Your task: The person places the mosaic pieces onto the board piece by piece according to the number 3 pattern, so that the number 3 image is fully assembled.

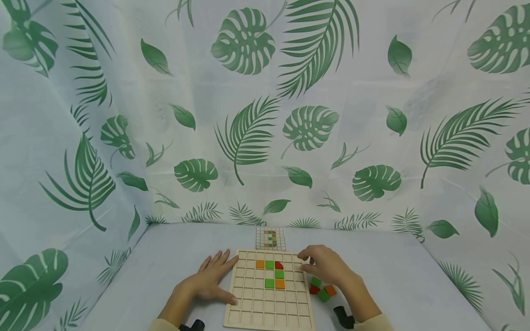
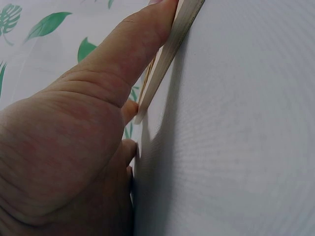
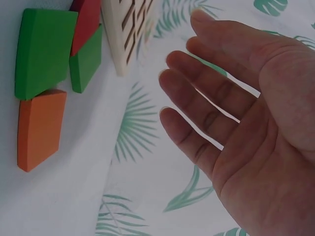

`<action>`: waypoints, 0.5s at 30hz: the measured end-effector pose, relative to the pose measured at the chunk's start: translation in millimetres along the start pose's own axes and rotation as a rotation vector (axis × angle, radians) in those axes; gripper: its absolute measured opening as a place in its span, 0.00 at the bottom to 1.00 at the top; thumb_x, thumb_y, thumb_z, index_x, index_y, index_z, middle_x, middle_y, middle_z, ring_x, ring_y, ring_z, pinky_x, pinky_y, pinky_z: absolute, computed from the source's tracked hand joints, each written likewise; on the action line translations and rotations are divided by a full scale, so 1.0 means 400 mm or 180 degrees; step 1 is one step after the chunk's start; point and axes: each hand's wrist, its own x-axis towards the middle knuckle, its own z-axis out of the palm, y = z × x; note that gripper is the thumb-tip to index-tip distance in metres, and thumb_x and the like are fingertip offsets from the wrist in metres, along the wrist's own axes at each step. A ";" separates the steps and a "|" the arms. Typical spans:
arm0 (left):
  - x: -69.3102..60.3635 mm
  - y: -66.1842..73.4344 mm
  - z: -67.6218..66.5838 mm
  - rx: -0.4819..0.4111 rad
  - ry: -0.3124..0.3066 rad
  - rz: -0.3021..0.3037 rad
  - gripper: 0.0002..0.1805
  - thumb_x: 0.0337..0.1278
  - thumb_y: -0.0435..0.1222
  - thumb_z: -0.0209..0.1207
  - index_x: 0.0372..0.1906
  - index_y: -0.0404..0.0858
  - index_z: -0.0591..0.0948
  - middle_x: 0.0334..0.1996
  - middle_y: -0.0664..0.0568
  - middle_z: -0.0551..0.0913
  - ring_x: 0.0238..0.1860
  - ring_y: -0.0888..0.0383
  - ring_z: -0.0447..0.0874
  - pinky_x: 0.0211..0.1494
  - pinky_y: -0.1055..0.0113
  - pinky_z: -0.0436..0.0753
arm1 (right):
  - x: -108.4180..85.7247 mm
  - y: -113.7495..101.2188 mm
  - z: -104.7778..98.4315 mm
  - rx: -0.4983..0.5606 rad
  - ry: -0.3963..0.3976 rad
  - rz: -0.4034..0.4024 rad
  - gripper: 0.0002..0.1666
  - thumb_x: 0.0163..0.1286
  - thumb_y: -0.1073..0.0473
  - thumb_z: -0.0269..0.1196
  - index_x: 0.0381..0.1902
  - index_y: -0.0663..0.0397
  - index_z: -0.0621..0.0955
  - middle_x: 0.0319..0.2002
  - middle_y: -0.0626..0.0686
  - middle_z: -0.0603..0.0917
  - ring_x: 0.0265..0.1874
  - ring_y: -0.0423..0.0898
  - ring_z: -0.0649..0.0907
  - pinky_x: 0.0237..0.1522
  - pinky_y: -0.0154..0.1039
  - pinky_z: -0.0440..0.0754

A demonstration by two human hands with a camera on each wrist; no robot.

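A wooden grid board (image 1: pixel 248 308) lies on the table with several coloured tiles in its cells. Among them are an orange tile (image 1: pixel 260 264), a green tile (image 1: pixel 269 264) and a red tile (image 1: pixel 279 265) with a rounded corner in one row. My left hand (image 1: pixel 209 280) lies with fingers spread along the board's left side, its thumb on the edge. Over the board's upper right edge hovers my right hand (image 1: pixel 327 264); its fingers are loosely bent. In the right wrist view, the right hand (image 3: pixel 246 108) has nothing between thumb and fingers.
Loose tiles lie right of the board: a red one (image 1: pixel 314 289), an orange one (image 1: pixel 330 290) and two green ones, the nearer green tile (image 1: pixel 323 295) beside the orange. Behind the board is a small printed grid card (image 1: pixel 271 238). Leaf-patterned cloth (image 1: pixel 265 138) walls the table.
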 end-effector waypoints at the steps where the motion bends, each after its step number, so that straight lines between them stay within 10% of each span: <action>1: 0.000 0.001 -0.001 0.0007 0.0002 -0.0004 0.69 0.37 0.71 0.73 0.84 0.50 0.56 0.85 0.40 0.44 0.85 0.36 0.36 0.83 0.32 0.36 | -0.001 0.001 -0.001 0.0013 -0.0008 0.0026 0.16 0.64 0.58 0.75 0.50 0.52 0.90 0.43 0.46 0.90 0.36 0.40 0.80 0.37 0.35 0.83; 15: -0.002 0.008 -0.004 -0.0007 0.0014 -0.0024 0.69 0.36 0.71 0.73 0.84 0.50 0.56 0.85 0.41 0.44 0.86 0.37 0.36 0.84 0.33 0.36 | -0.015 0.022 -0.012 0.0070 -0.0101 0.0079 0.14 0.62 0.62 0.76 0.47 0.54 0.90 0.37 0.44 0.88 0.34 0.40 0.80 0.33 0.34 0.81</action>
